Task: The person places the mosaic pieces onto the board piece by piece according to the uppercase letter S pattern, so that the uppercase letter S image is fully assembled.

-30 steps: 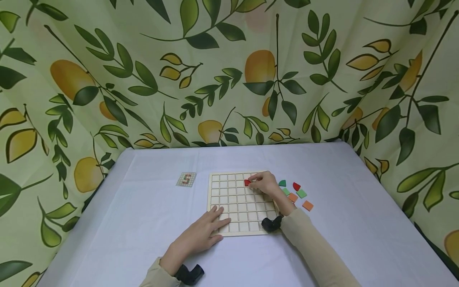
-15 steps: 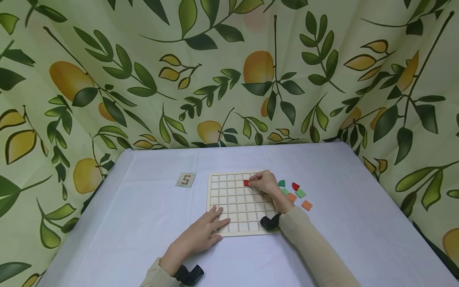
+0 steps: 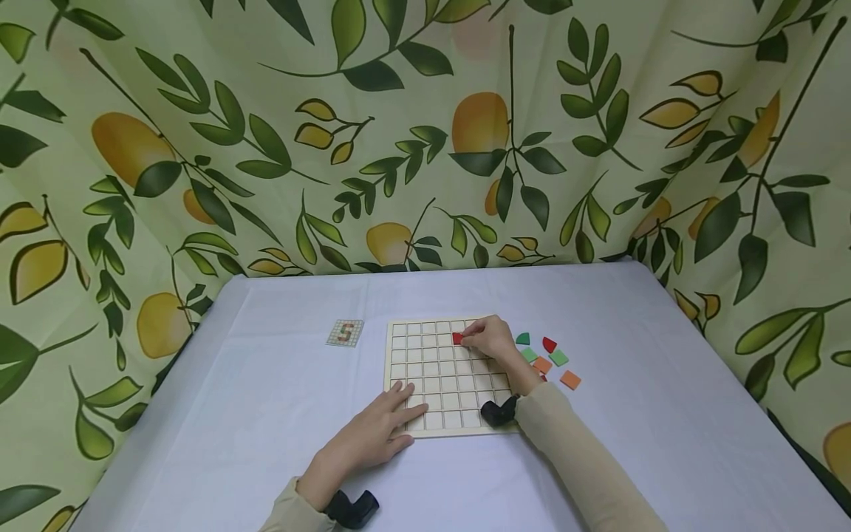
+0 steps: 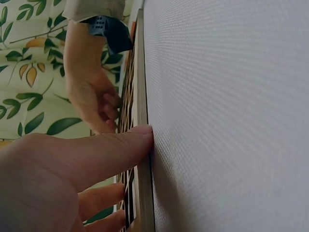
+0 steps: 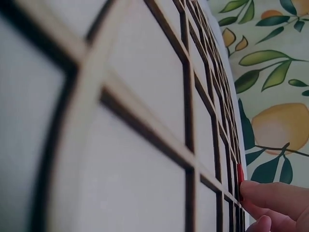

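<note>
A wooden grid board [image 3: 439,384] lies on the white table. My left hand [image 3: 375,428] rests on its near left corner with fingers spread. In the left wrist view, the thumb of that hand [image 4: 111,152] lies across the board's edge. At the far side of the grid, my right hand [image 3: 490,338] holds a red tile [image 3: 457,338] between thumb and fingers. The right wrist view shows the fingertips on this red tile [image 5: 240,175], low against the grid; part of it is hidden by them. The other cells in sight hold no tiles.
Right of the board lie several loose tiles: a green rounded one [image 3: 523,338], a red rounded one [image 3: 549,344], light green squares [image 3: 559,357] and orange squares [image 3: 569,380]. A small pattern card [image 3: 346,332] lies left of the board. A leaf-patterned curtain [image 3: 412,148] hangs behind the table.
My right wrist has shifted slightly left, and a bit of red tile now shows beside it. The fingers stay at the same red tile. My left hand has not moved.
</note>
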`<action>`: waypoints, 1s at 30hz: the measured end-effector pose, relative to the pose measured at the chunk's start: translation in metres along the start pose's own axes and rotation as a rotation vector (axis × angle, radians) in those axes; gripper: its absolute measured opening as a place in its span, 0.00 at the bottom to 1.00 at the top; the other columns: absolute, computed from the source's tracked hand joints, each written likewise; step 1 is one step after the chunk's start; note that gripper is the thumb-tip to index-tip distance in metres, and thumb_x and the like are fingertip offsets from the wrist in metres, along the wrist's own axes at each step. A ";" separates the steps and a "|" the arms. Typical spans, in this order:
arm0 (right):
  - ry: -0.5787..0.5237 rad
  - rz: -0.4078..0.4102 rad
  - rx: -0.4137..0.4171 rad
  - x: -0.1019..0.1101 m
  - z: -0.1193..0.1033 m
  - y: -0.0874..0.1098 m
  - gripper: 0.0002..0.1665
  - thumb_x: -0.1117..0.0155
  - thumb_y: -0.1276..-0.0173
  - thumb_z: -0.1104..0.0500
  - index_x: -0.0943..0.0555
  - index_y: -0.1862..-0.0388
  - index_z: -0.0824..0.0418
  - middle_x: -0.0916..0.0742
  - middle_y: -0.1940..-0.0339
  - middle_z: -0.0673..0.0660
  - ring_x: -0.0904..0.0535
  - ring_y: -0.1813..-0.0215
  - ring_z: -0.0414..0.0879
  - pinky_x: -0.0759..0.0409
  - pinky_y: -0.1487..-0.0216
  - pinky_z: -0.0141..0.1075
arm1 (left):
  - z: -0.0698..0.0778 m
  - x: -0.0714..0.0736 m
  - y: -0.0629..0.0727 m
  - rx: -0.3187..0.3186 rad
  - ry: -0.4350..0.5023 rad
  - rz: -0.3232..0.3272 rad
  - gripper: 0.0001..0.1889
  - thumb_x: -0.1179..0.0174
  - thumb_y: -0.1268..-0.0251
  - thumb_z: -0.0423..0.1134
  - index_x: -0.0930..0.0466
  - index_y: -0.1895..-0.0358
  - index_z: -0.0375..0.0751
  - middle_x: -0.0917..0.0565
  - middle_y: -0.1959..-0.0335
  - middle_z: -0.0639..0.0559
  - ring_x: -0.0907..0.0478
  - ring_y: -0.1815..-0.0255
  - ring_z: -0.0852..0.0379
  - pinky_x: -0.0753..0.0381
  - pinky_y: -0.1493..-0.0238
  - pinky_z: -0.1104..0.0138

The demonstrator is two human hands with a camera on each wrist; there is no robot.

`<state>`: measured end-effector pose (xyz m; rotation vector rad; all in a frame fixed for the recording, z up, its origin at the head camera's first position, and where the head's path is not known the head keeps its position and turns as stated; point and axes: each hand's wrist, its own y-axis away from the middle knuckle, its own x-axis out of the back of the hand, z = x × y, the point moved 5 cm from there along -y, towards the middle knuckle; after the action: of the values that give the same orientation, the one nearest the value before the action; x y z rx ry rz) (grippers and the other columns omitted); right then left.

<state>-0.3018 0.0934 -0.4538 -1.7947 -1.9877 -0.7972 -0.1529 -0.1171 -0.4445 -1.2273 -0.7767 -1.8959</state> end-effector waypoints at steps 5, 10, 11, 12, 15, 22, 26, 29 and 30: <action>-0.040 0.007 -0.007 0.004 0.003 0.003 0.08 0.29 0.42 0.60 0.13 0.65 0.64 0.16 0.70 0.56 0.26 0.69 0.44 0.30 0.74 0.29 | 0.000 0.000 -0.001 0.003 0.001 -0.005 0.26 0.40 0.34 0.44 0.28 0.33 0.53 0.37 0.25 0.43 0.45 0.21 0.41 0.36 0.27 0.46; -0.043 0.010 0.021 0.010 0.004 0.008 0.09 0.30 0.40 0.59 0.13 0.64 0.64 0.18 0.75 0.53 0.27 0.72 0.43 0.30 0.74 0.30 | -0.001 0.000 -0.001 0.005 0.010 -0.003 0.25 0.40 0.35 0.44 0.28 0.33 0.53 0.37 0.25 0.43 0.45 0.22 0.40 0.36 0.27 0.45; -0.038 0.010 0.027 0.011 0.004 0.009 0.09 0.30 0.40 0.59 0.13 0.64 0.64 0.19 0.76 0.53 0.27 0.73 0.43 0.31 0.74 0.30 | -0.001 0.000 -0.001 0.004 0.010 -0.002 0.25 0.39 0.35 0.44 0.28 0.34 0.53 0.37 0.25 0.43 0.44 0.22 0.40 0.36 0.27 0.45; -0.035 0.010 0.028 0.013 0.004 0.010 0.09 0.30 0.40 0.59 0.13 0.63 0.64 0.19 0.77 0.52 0.28 0.73 0.43 0.31 0.74 0.30 | -0.001 0.000 -0.001 0.004 0.012 0.000 0.25 0.39 0.35 0.44 0.28 0.34 0.53 0.37 0.25 0.43 0.44 0.22 0.40 0.36 0.27 0.45; -0.032 0.000 0.024 0.018 0.003 0.014 0.11 0.31 0.39 0.58 0.13 0.61 0.65 0.21 0.78 0.52 0.30 0.74 0.43 0.32 0.75 0.31 | -0.001 0.000 -0.001 0.004 0.011 0.003 0.25 0.39 0.35 0.44 0.28 0.34 0.53 0.36 0.25 0.43 0.44 0.22 0.41 0.36 0.27 0.45; -0.048 -0.012 -0.006 0.032 0.009 0.023 0.13 0.31 0.39 0.58 0.14 0.58 0.65 0.24 0.78 0.51 0.32 0.70 0.44 0.33 0.73 0.31 | -0.001 0.000 -0.001 0.004 0.014 0.007 0.26 0.39 0.35 0.43 0.28 0.33 0.53 0.36 0.25 0.43 0.45 0.21 0.41 0.36 0.27 0.46; -0.047 0.006 -0.016 0.039 0.012 0.027 0.13 0.31 0.39 0.58 0.14 0.59 0.65 0.26 0.79 0.50 0.34 0.72 0.43 0.35 0.76 0.31 | -0.001 0.000 -0.001 0.008 0.017 0.007 0.26 0.39 0.35 0.44 0.28 0.33 0.53 0.37 0.25 0.43 0.45 0.21 0.41 0.37 0.26 0.46; -0.043 0.015 -0.019 0.044 0.015 0.031 0.14 0.31 0.39 0.58 0.14 0.58 0.66 0.26 0.77 0.50 0.33 0.71 0.44 0.34 0.75 0.31 | -0.001 0.000 -0.001 0.010 0.017 0.009 0.26 0.39 0.35 0.44 0.29 0.33 0.52 0.37 0.25 0.43 0.45 0.21 0.41 0.37 0.26 0.46; -0.042 0.018 -0.020 0.046 0.017 0.032 0.14 0.31 0.40 0.58 0.14 0.58 0.66 0.26 0.78 0.51 0.33 0.71 0.44 0.34 0.75 0.31 | -0.001 -0.001 -0.001 0.010 0.019 0.009 0.26 0.40 0.35 0.44 0.29 0.33 0.52 0.37 0.24 0.43 0.45 0.21 0.41 0.37 0.26 0.46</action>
<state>-0.2745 0.1413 -0.4337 -1.8525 -1.9939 -0.7824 -0.1539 -0.1174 -0.4454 -1.2030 -0.7681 -1.8919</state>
